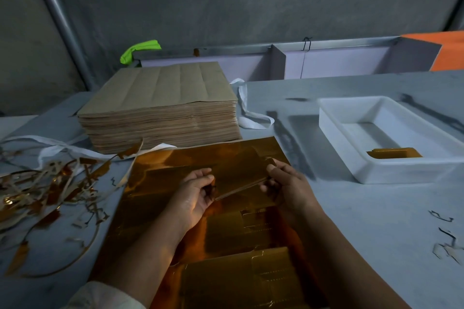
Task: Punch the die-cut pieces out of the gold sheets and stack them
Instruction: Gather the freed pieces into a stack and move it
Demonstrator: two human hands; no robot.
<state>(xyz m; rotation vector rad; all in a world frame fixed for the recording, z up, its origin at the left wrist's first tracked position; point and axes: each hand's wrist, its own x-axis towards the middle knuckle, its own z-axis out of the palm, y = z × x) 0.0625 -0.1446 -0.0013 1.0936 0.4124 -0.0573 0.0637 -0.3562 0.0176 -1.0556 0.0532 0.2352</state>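
Left hand (194, 198) and right hand (288, 185) on opposite ends of a seemingly thin gold stack (238, 175), above the gold sheet (150, 195).

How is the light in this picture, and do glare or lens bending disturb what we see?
Head view: dim and bluish; the gold sheet gives warm orange reflections, no blown-out glare; toward the head view's edges the pipe looks bowed, and the scrap strips at left look soft.

Grey table (351, 208), white strap (253, 118), green cloth (139, 50), orange panel (449, 50), metal pole (60, 20)

Paper stack (160, 108) behind gold sheets (200, 221), scraps (45, 190) left, tray (386, 138) right holding pieces (394, 153)
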